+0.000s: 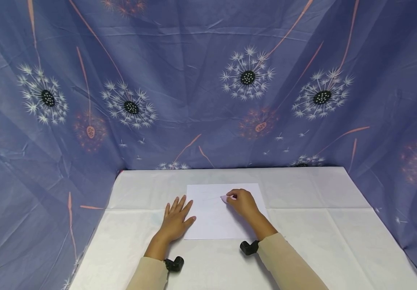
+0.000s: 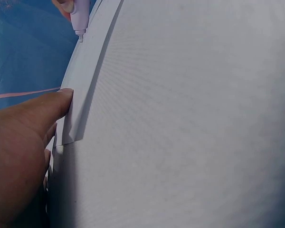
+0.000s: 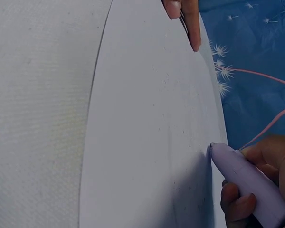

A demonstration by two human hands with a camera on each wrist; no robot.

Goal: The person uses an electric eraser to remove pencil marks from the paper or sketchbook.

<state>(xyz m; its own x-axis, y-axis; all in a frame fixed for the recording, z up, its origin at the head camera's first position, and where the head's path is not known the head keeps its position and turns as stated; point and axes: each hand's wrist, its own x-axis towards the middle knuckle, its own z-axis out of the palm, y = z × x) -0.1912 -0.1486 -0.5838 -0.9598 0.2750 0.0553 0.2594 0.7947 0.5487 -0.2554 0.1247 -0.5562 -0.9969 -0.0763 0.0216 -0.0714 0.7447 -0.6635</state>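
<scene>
A white sheet of paper [image 1: 215, 221] lies on the table. My right hand [image 1: 243, 203] pinches a lilac correction pen [image 3: 251, 183] between thumb and fingers. The pen's narrow metal tip points down at the upper part of the sheet, at or very near its surface. A faint line runs leftward from the tip in the head view. My left hand [image 1: 175, 223] lies flat with fingers spread at the sheet's left edge. Its thumb [image 2: 59, 99] presses on the paper in the left wrist view, where the near edge lifts slightly.
A white cloth with fold creases covers the table [image 1: 313, 225]. Behind and at both sides hangs a blue curtain [image 1: 193, 100] printed with dandelions. Each wrist wears a small black camera, one of them on the left wrist [image 1: 174, 264].
</scene>
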